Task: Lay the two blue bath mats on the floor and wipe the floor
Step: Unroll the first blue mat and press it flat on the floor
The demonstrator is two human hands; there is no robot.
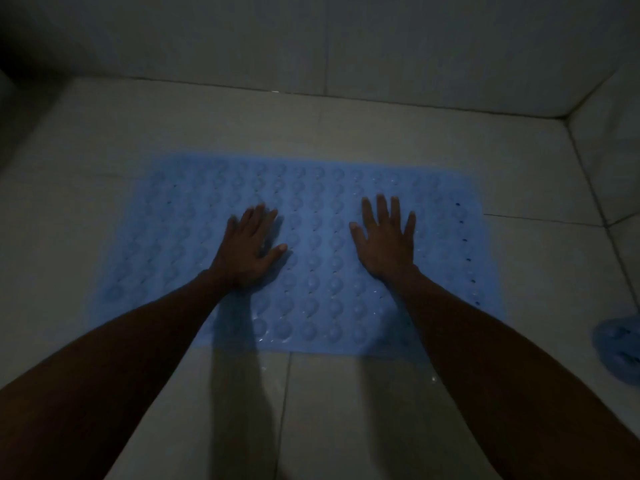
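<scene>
Blue bubble-textured mat (311,188) under flat hands (251,247)

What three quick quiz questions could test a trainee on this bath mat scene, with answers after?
1. True or false: both hands lie flat with straight fingers on the spread blue mat.
2. Where is the second blue mat? A) far wall B) right edge, bunched C) under the left arm
3. What surface is the mat spread on?

Key: 1 true: left hand, right hand. 2 B. 3 The tiled floor.
</scene>
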